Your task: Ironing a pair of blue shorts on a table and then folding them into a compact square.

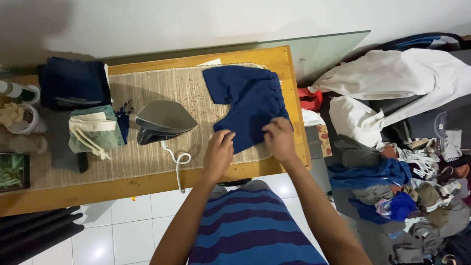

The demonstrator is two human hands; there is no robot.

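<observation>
Head view, looking straight down: both hands are working at the near edge of a dark blue garment (250, 105) that is lying spread on a woven beige mat (157, 88) on the wooden counter (147, 184), toward its right end. The left hand (219, 153) is pinching the garment's near edge, its fingers (226, 138) curling closed on the cloth. The right hand (279, 139) is pressing down just beside it, its fingers (271, 128) closing on a fold of the same blue fabric. The two hands are sitting near each other, not touching.

To the left of the garment, an iron (163, 121) is lying on the mat, grey soleplate showing, its white cord (177, 162) trailing over the counter's front edge. Further left, a folded stack of pale green and cream clothes (93, 131) is sitting beside a folded dark navy pile (73, 82). Cups and jars (22, 115) are crowding the far left end. On the floor at the right, a heap of mixed laundry (407, 181) is sprawling, with white cloth (397, 73) draped above it.
</observation>
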